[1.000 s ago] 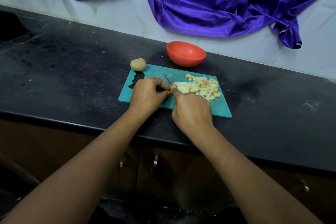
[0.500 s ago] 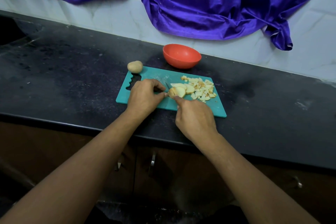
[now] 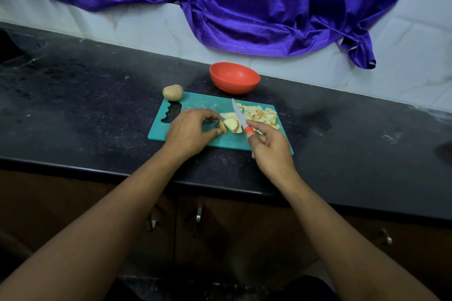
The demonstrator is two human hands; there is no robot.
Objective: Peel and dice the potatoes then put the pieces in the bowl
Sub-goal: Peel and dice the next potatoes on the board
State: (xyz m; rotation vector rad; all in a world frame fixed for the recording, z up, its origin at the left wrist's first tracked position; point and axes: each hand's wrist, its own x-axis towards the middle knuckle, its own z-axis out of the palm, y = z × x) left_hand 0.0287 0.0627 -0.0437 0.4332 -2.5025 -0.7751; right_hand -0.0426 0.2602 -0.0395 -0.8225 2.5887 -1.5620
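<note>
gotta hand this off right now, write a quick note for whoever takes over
Left hand: pinches the near end of the slices at mid-board.
Right hand: grips the knife by its red handle, blade between slices and dice.
Things: dice piled on the right of the board; whole potato, unpeeled, at the board's far left corner; bowl behind the board, no pieces seen in it.
Done: part of one potato diced.
Left: dice the slices, peel and dice the whole potato, move everything into the bowl.
</note>
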